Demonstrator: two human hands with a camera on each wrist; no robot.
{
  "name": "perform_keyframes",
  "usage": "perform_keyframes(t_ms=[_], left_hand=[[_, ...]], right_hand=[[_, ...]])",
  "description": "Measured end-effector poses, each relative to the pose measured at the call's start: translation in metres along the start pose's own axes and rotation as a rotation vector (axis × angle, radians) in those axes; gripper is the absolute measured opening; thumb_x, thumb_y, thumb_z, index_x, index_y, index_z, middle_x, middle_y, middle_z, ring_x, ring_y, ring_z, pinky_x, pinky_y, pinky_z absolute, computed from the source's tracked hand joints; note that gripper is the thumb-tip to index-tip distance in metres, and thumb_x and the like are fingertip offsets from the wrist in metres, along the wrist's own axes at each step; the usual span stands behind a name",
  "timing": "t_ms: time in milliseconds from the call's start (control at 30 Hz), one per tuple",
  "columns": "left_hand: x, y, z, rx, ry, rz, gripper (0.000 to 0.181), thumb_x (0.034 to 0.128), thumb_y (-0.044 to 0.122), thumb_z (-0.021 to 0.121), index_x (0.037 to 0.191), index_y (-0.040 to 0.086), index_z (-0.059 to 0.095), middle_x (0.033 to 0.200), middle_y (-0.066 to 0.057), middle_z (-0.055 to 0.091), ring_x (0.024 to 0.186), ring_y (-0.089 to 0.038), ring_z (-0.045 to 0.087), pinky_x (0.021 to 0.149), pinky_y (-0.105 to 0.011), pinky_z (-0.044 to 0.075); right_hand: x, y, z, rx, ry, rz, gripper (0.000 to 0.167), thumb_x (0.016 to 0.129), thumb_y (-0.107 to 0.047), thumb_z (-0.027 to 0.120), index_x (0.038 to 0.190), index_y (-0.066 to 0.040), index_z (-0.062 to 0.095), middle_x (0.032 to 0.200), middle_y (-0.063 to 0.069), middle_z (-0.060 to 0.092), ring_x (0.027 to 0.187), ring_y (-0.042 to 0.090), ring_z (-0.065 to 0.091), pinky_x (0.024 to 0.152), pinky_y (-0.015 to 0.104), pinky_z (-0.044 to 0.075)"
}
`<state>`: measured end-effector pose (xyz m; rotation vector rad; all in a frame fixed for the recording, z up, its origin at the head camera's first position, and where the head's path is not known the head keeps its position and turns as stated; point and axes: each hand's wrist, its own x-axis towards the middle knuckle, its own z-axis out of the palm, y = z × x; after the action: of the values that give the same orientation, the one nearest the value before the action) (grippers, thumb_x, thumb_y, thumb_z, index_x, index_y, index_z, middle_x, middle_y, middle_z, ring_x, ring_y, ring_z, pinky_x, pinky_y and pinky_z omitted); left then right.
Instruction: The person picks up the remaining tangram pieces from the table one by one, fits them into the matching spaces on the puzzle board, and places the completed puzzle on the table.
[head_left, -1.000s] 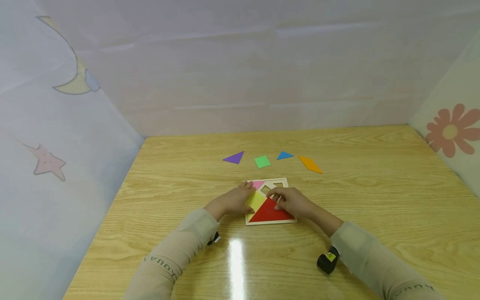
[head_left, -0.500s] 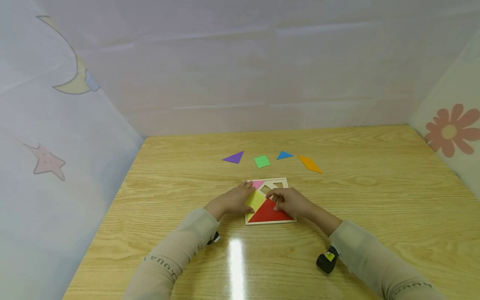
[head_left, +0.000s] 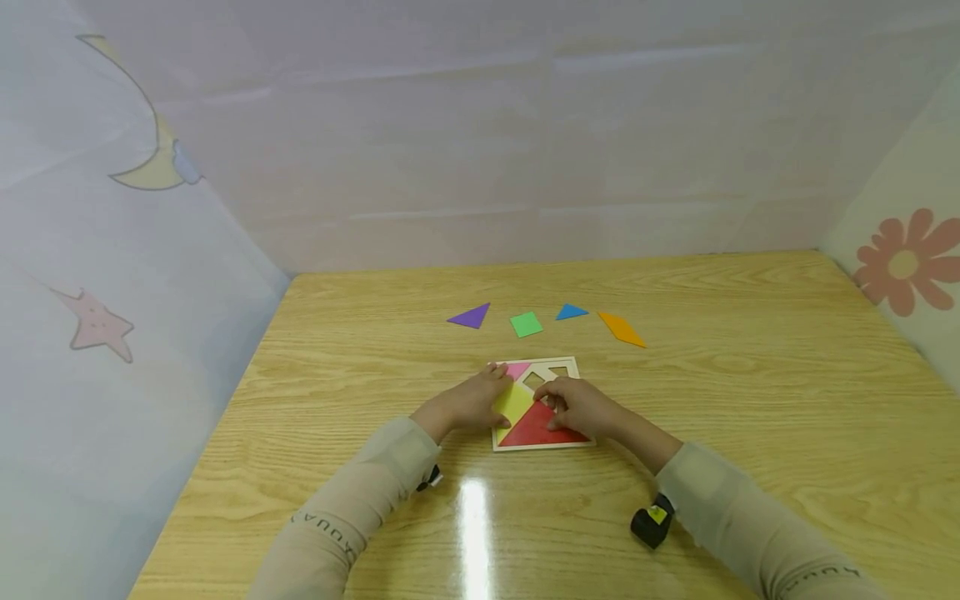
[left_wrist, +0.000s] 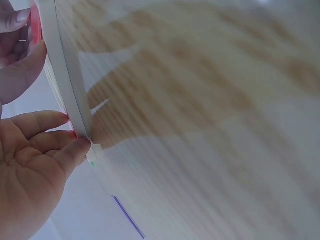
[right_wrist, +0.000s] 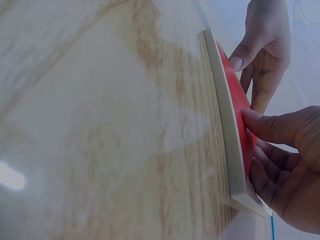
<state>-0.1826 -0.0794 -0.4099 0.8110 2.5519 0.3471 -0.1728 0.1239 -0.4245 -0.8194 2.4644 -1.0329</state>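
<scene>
So the tray (head_left: 542, 368) sits flat on the table (head_left: 750, 375), right in front of the person, near edge running side to side. The red triangle (head_left: 528, 429) is in its near part: long side along the near rim, so its long axis goes left-right, with the blunt corner pointing away from the person toward the middle of the tray. The right hand (head_left: 581, 407) has its fingers curled in and a grip on red, thumb on the face of it and fingertips round by the blunt corner.

Left hand (head_left: 474, 402) is mostly unfurled, fingers only a bit bent, lying over the tray's left edge and not wrapped round any piece. It's covering part of the yellow triangle (head_left: 517, 402), whose long side runs along the left rim with the blunt corner pointing right, plus part of the pink piece (head_left: 516, 370) in the far left corner. Right hand's in the way too, over the right rim and part of the cutouts.

Beyond the tray, left to right: purple triangle (head_left: 472, 316) stretched from left to far right, green square (head_left: 526, 324), small blue triangle (head_left: 572, 312), then the orange parallelogram (head_left: 622, 329), long axis slanting from far left to near right
</scene>
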Motion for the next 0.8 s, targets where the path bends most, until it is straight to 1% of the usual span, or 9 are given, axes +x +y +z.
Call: perform_keyframes(t_ms=[167,367,533,800], left_hand=[[0.0002,0.0001,0.0010,0.002,-0.001,0.001,0.069,0.0790,0.026,0.062,0.133,-0.002,0.029,0.140,-0.016,0.016,0.128,-0.028,0.009,0.104,-0.032,0.012],[-0.0005,-0.0013,0.0025,0.007,0.000,-0.006,0.069,0.0786,0.026,0.062,0.132,-0.002,0.029,0.140,-0.016,0.016,0.128,-0.028,0.010,0.104,-0.031,0.012],[-0.0007,-0.0004,0.0017,-0.008,0.003,-0.005,0.069,0.0792,0.026,0.062,0.133,-0.002,0.028,0.141,-0.016,0.015,0.128,-0.028,0.009,0.104,-0.032,0.012],[-0.0009,0.0014,-0.0003,0.000,0.001,-0.013,0.069,0.0791,0.025,0.062,0.133,-0.002,0.028,0.140,-0.016,0.015,0.128,-0.028,0.009,0.104,-0.032,0.011]], right_hand=[[-0.0002,0.0001,0.0016,0.002,-0.011,0.017,0.034,0.072,-0.003,0.067,0.104,0.001,0.056,0.080,0.001,0.049,0.072,0.014,0.044,0.061,0.023,0.042],[0.0008,-0.0008,0.0031,0.009,0.000,0.010,0.034,0.072,-0.002,0.067,0.103,0.003,0.055,0.080,0.003,0.049,0.069,0.014,0.044,0.059,0.022,0.042],[-0.0004,-0.0015,0.0038,-0.004,0.015,0.026,0.032,0.072,-0.001,0.066,0.102,0.002,0.055,0.080,0.003,0.048,0.067,0.013,0.043,0.059,0.023,0.042],[-0.0013,-0.0021,0.0020,-0.011,0.025,0.013,0.029,0.073,-0.001,0.066,0.100,0.003,0.056,0.080,0.002,0.049,0.068,0.013,0.044,0.061,0.023,0.042]])
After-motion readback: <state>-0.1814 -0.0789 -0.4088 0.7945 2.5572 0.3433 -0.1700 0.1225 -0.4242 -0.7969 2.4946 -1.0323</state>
